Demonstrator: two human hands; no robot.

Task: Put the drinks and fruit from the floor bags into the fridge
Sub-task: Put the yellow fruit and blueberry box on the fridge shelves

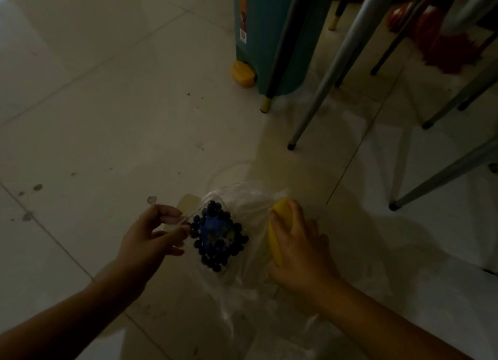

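Fruit is what's in play right now, and honestly it looks like the job has barely got going. Starting lower left of the frame: the left hand (151, 241) is pinching the edge of a clear blueberry box (217, 238) between thumb and fingertips, other fingers loosely curled. The box sits low centre of the frame, packed with dark berries and a blue label on top, and it seems to be lying in or on a thin see-through plastic bag (242, 287) that's crumpled on the tiled floor (107, 117). Can't say for sure if the box is lifted off the floor or just resting there.

Just to the right of the box, the right hand (299, 246) is wrapped around a yellow fruit (277, 225), fingers curled over it. Could be a mango or a lemon, too dark to call, and I can't tell if the bag film is between the palm and the fruit.

Further up and right there's a teal bin (266, 36) with a yellow pedal, then a bunch of chair legs (331, 71) across the upper right.

No fridge anywhere in view, no drinks visible either. So my read: two fruit items are in hand and nothing shown as put away. Still left is carrying these over, then the drinks.
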